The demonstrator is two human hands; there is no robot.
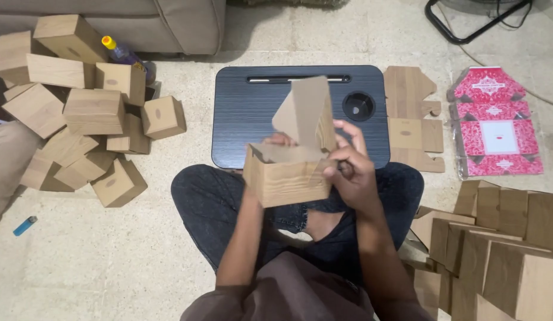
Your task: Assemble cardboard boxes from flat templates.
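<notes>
I hold a wood-grain cardboard box (286, 178) over my crossed legs, in front of a black lap tray (247, 113). Its lid flap (309, 113) stands up open, with the plain brown inside showing. My right hand (351, 172) grips the box's right side, fingers curled on the rim by the flap. My left hand (276, 141) is mostly hidden behind the box at its left rear; only some fingers show above the rim.
A pile of folded wood-grain boxes (80, 107) lies at the left by a sofa. Flat unfolded blanks (502, 238) are stacked at the right, and one blank (413, 119) beside the tray. Red patterned flat packs (496, 125), a blue lighter (25, 225) and a bottle (119, 52) lie around.
</notes>
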